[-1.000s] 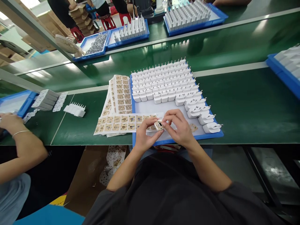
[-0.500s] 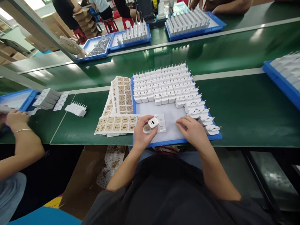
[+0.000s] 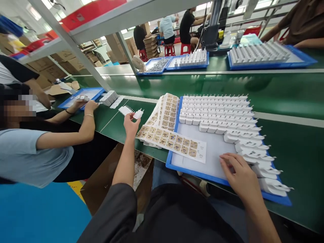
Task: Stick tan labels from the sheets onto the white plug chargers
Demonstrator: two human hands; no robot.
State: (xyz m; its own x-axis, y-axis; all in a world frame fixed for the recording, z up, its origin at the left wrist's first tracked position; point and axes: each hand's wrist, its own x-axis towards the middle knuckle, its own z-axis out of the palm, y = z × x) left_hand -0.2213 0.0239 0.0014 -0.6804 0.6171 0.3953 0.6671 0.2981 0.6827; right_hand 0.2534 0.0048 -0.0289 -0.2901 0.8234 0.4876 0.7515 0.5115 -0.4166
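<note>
My left hand (image 3: pixel 131 126) is closed on a white plug charger (image 3: pixel 138 114), its pins pointing up. Just behind it, on the green bench, a short row of similar chargers (image 3: pixel 124 110) stands. My right hand (image 3: pixel 240 173) hovers low over the front of a blue-rimmed tray (image 3: pixel 197 173), fingers loosely bent and apart, with nothing seen in them. Rows of white two-pin chargers (image 3: pixel 215 111) fill the tray's back and right side. A sheet of tan stickers (image 3: pixel 174 140) overlaps the tray's left edge, with more sticker sheets (image 3: pixel 169 109) stacked behind.
To the left a co-worker (image 3: pixel 63 135) works beside another blue tray (image 3: pixel 97 91) and a stack of white pieces (image 3: pixel 108 98). Across the bench stand trays of chargers (image 3: pixel 260 54) and metal pins (image 3: pixel 158 64). A cardboard box (image 3: pixel 101 185) sits below the bench edge.
My left hand has moved left with a charger, from over the sticker sheet to beside the short row. The view has swung left. My right hand stays over the tray.
</note>
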